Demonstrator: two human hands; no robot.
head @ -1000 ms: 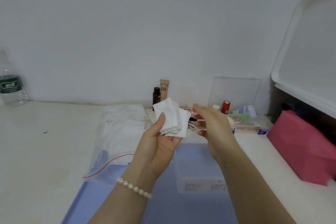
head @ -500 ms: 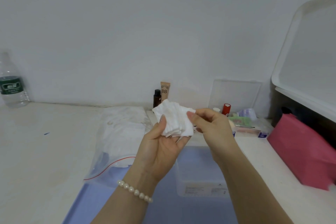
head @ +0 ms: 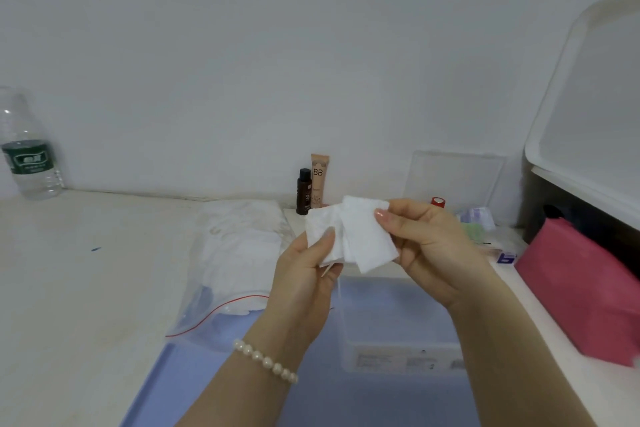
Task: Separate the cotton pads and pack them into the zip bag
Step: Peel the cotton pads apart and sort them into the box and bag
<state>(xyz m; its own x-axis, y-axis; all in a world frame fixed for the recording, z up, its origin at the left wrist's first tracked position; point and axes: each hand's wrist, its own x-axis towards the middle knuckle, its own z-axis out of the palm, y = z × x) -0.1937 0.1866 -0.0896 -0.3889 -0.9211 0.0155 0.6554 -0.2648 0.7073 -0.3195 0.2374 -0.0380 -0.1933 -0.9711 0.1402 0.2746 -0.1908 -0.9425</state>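
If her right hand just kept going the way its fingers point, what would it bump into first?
The right hand points leftward, already pinching one cotton pad. Going on, it would probably meet the stack of pads and the left hand holding it; depth is hard to judge.

A plain white wall [head: 277, 45] fills the upper two thirds of the frame, evenly lit, without windows. Below it an off-white tabletop [head: 86, 288] spans the lower left, meeting the wall along a seam. At the right edge stands a white cabinet [head: 588, 121] with rounded corners and a dark recess beneath. A blue mat [head: 381, 402] covers the lower centre.
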